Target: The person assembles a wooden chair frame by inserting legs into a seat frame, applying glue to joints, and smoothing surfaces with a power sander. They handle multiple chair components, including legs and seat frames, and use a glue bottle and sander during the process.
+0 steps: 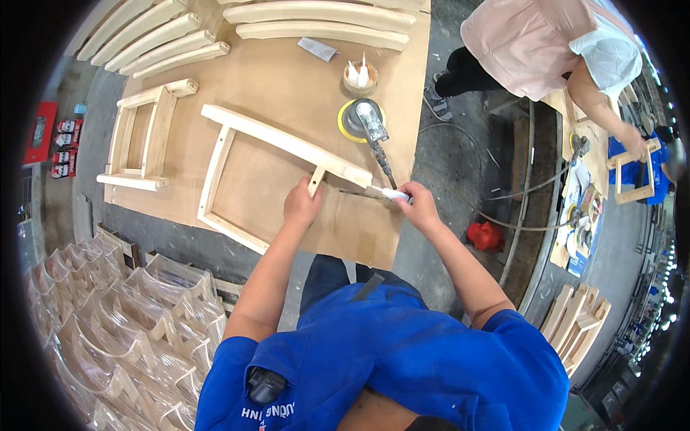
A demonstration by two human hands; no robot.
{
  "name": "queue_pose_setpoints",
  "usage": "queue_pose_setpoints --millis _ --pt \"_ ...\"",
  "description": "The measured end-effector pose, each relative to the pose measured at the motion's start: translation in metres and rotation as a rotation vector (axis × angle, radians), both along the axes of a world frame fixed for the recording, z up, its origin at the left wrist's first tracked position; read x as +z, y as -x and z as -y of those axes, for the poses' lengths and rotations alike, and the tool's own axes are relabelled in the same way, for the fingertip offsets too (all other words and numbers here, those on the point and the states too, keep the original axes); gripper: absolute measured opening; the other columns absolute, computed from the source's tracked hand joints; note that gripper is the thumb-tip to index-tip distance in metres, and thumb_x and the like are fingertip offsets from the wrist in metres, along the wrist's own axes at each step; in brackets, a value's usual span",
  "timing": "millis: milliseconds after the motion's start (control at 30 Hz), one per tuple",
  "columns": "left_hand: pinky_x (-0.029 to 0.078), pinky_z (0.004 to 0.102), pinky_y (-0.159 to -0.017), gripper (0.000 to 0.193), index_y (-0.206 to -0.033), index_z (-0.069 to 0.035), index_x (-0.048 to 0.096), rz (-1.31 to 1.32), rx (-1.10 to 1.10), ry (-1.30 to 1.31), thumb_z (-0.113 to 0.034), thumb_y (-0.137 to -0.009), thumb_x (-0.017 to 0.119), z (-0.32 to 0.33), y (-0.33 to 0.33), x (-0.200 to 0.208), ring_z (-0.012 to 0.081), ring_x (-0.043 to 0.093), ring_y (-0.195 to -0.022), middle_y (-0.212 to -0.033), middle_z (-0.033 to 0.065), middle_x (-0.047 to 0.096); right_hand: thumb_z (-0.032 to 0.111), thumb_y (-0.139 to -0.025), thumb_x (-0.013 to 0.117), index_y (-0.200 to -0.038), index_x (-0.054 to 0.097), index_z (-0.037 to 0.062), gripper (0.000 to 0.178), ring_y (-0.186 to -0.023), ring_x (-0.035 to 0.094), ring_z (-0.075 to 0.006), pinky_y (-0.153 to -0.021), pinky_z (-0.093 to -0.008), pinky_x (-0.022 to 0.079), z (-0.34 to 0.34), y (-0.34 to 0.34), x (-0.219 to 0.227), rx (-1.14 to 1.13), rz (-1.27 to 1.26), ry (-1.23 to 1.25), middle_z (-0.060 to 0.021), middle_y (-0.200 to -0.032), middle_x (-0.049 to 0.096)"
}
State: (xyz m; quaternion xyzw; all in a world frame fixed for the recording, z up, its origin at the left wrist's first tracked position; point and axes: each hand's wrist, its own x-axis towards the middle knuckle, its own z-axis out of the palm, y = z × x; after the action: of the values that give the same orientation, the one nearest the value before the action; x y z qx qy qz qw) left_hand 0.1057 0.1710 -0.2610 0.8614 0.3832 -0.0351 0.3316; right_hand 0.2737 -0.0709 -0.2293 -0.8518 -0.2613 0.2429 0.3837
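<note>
A pale wooden frame (287, 144) lies on the cardboard-covered table in front of me. My left hand (302, 203) is closed on a short wooden crosspiece (316, 179) that joins the frame's long rail. In my right hand (419, 205) is a small white squeeze bottle (393, 194), pinched between fingers and thumb. Its thin nozzle points left, at the rail's near right end; whether it touches the wood I cannot tell. Beneath the bottle runs a thin dark strip, partly hidden by my hand.
An orbital sander (368, 121) with a yellow rim lies beyond the rail, its hose trailing off the table. Behind it a round tub (360, 80) holds white bottles. A second frame (147, 136) and curved slats (323, 25) also occupy the table. A co-worker (553, 50) stands at the right.
</note>
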Motion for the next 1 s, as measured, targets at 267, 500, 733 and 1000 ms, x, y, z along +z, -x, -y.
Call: queue_pose_setpoints --millis 267,500,733,1000 --pt "0.049 0.0508 -0.072 0.031 -0.101 -0.004 0.057 -0.007 -0.004 -0.007 -0.03 -0.086 0.062 0.0 -0.001 -0.001 0.0429 0.063 -0.084 -0.086 0.0239 0.066 0.009 -0.074 0.073 -0.087 0.067 0.002 0.016 -0.083 0.06 -0.0318 -0.077 -0.0402 0.049 -0.01 0.005 -0.004 0.022 0.051 0.003 -0.0143 -0.088 0.067" --pt "0.049 0.0512 -0.073 0.031 -0.102 -0.005 0.057 -0.016 0.004 -0.005 -0.031 -0.086 0.062 0.001 -0.001 0.001 0.0422 0.063 -0.084 -0.088 0.0227 0.066 0.01 -0.073 0.074 -0.085 0.067 0.0026 0.016 -0.088 0.059 -0.0323 -0.08 -0.0405 0.047 -0.022 0.005 0.002 0.026 0.096 0.005 -0.0133 -0.087 0.066" --pt "0.049 0.0511 -0.072 0.032 -0.102 -0.005 0.057 -0.013 0.009 -0.011 -0.032 -0.086 0.062 -0.001 -0.002 0.001 0.0443 0.063 -0.084 -0.086 0.0246 0.066 0.011 -0.073 0.074 -0.085 0.068 0.0029 0.016 -0.088 0.059 -0.0324 -0.08 -0.0408 0.047 -0.032 0.003 0.007 0.048 0.069 0.014 -0.0135 -0.088 0.066" --pt "0.05 0.05 -0.073 0.032 -0.104 -0.005 0.057 -0.035 0.011 -0.002 -0.031 -0.086 0.062 -0.002 -0.002 -0.004 0.0423 0.063 -0.084 -0.088 0.0225 0.066 0.012 -0.074 0.073 -0.085 0.068 0.0036 0.014 -0.089 0.058 -0.0331 -0.082 -0.0419 0.047 -0.041 0.003 0.001 0.039 0.115 -0.021 -0.0135 -0.088 0.066"
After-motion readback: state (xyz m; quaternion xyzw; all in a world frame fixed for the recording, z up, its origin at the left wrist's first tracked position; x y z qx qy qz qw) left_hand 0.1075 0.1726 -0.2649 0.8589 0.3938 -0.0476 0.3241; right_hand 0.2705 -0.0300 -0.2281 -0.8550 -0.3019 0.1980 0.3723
